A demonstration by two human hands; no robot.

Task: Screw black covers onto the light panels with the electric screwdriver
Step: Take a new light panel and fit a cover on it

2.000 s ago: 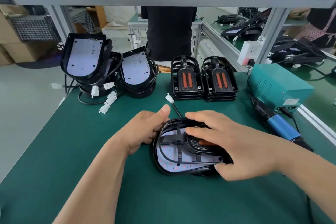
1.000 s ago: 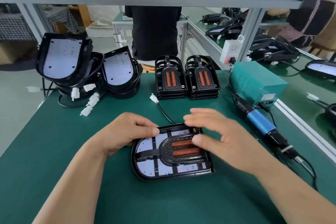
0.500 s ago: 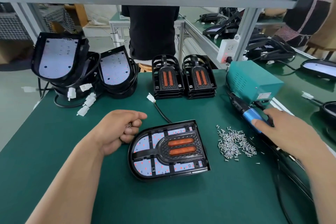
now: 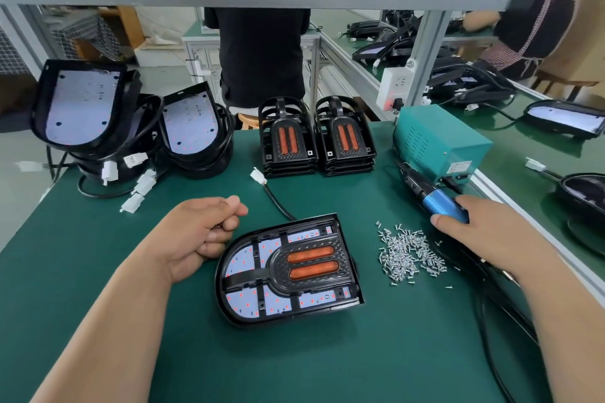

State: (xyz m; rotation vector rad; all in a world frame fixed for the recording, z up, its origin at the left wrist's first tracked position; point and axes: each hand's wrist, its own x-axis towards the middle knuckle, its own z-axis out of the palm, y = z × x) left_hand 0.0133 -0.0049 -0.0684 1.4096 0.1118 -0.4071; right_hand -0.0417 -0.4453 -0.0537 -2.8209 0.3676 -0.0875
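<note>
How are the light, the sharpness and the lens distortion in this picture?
Head view: soft, even light, only faint shadows; the light panel and screws are sharp; the person at top right is slightly blurred; the wide lens makes the frame post lean outward.

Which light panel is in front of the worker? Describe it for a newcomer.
On the green mat, find the loose screw pile near the right hand. The light panel lies flat just left of it. Unlike the bare white panels stacked back left, it carries a black cover with two orange bars.
</note>
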